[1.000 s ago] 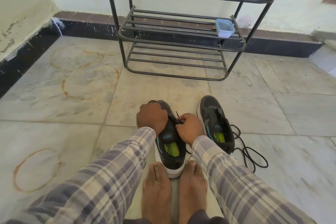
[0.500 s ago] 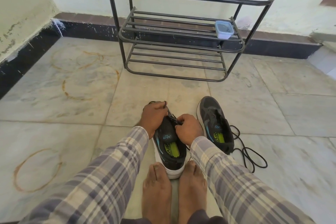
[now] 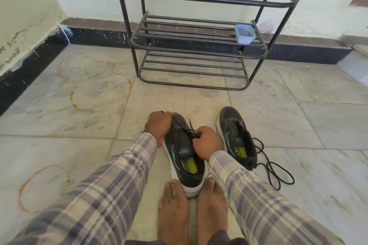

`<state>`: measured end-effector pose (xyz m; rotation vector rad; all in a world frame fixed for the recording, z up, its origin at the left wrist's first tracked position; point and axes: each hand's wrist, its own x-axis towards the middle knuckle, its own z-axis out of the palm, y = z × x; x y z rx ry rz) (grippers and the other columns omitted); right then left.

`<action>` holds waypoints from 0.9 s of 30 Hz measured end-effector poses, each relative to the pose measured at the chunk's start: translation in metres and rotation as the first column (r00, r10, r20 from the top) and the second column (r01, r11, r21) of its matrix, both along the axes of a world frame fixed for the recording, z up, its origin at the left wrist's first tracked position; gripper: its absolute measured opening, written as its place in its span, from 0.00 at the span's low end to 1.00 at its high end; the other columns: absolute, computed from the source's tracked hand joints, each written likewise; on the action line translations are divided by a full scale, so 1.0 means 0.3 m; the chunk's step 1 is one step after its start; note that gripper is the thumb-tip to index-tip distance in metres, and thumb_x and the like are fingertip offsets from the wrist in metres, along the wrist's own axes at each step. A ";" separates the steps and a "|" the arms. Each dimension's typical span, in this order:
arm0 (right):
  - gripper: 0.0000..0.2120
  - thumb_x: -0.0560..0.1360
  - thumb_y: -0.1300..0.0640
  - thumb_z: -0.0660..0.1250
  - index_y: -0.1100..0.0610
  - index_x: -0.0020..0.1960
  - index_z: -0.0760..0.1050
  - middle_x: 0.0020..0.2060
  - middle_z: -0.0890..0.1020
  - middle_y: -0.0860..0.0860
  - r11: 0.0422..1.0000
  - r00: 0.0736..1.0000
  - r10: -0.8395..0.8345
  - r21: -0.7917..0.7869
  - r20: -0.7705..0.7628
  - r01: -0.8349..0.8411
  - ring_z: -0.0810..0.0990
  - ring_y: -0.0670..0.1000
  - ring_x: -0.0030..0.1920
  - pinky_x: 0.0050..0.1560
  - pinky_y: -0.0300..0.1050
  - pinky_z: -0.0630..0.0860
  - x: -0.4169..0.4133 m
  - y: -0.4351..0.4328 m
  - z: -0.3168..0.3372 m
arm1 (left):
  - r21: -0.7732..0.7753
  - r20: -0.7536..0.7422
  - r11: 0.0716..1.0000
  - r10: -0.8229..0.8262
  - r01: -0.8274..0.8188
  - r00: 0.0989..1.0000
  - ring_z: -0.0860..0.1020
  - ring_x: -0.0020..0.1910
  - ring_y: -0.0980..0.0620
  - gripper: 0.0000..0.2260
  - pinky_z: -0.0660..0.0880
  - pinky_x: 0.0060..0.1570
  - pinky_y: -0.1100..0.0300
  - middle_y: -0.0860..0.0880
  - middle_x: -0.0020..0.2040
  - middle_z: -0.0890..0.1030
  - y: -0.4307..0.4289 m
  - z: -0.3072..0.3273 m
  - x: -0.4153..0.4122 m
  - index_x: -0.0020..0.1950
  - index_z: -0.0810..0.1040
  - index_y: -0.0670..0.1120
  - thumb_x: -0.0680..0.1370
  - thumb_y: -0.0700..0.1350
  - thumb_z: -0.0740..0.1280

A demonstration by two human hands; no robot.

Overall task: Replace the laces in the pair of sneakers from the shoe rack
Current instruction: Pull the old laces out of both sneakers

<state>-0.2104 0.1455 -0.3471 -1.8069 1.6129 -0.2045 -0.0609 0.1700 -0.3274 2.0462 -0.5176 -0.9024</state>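
Your right hand [image 3: 207, 143] pinches the thin black lace [image 3: 182, 124] over the sneaker [image 3: 179, 146]'s matte tongue. Your left hand [image 3: 158, 125], fisted at the toe, grips its far end (strand taut between them). The sneaker's white-soled heel sits between your bare feet. The second sneaker [image 3: 237, 135] lies to the right, beside a looped loose lace [image 3: 278, 173]. Since a moment ago, your left fist has drawn slightly outward.

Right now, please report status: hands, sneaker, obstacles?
Left hand grips lace end. Right hand pinches lace on sneaker. Loose lace lies by other sneaker.
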 end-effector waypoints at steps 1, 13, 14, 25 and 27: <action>0.13 0.77 0.59 0.66 0.52 0.61 0.77 0.58 0.81 0.53 1.000 1.000 0.003 -0.002 -0.004 -0.003 0.79 0.57 0.57 0.56 0.46 0.74 0.000 0.002 0.001 | -0.100 -0.228 0.986 0.109 -0.135 0.968 0.72 0.42 0.46 0.07 0.71 0.40 0.54 0.45 0.44 0.79 0.010 0.005 0.006 0.41 0.77 0.44 0.75 0.44 0.62; 0.13 0.76 0.58 0.66 0.51 0.60 0.77 0.57 0.81 0.54 1.000 1.000 0.004 -0.013 -0.001 -0.004 0.79 0.58 0.56 0.53 0.45 0.74 0.007 0.010 0.001 | 0.606 0.526 0.641 -0.767 0.471 0.367 0.72 0.61 0.43 0.13 0.64 0.63 0.49 0.45 0.61 0.77 -0.047 0.032 -0.053 0.62 0.76 0.51 0.80 0.48 0.60; 0.13 0.76 0.58 0.66 0.51 0.60 0.77 0.57 0.81 0.54 1.000 1.000 0.004 -0.012 -0.003 -0.004 0.79 0.58 0.56 0.53 0.45 0.74 0.007 0.010 0.001 | 0.663 0.514 0.599 -0.800 0.449 0.308 0.72 0.62 0.43 0.13 0.63 0.64 0.49 0.45 0.61 0.77 -0.051 0.041 -0.057 0.64 0.75 0.50 0.81 0.50 0.61; 0.13 0.76 0.58 0.66 0.52 0.60 0.77 0.57 0.81 0.54 1.000 1.000 0.008 -0.017 -0.006 -0.008 0.79 0.57 0.55 0.54 0.46 0.75 0.006 0.011 -0.002 | 0.011 0.094 0.958 -0.287 0.287 0.953 0.79 0.44 0.44 0.08 0.78 0.47 0.51 0.47 0.40 0.81 -0.066 0.029 0.005 0.43 0.77 0.43 0.75 0.46 0.63; 0.13 0.76 0.58 0.66 0.52 0.60 0.77 0.57 0.81 0.54 1.000 1.000 0.007 -0.015 -0.010 -0.007 0.79 0.57 0.55 0.54 0.46 0.74 0.008 0.013 -0.001 | -0.267 -0.456 0.957 -0.023 -0.112 0.890 0.81 0.33 0.48 0.07 0.76 0.36 0.57 0.45 0.35 0.83 -0.050 0.046 -0.001 0.42 0.75 0.42 0.78 0.41 0.62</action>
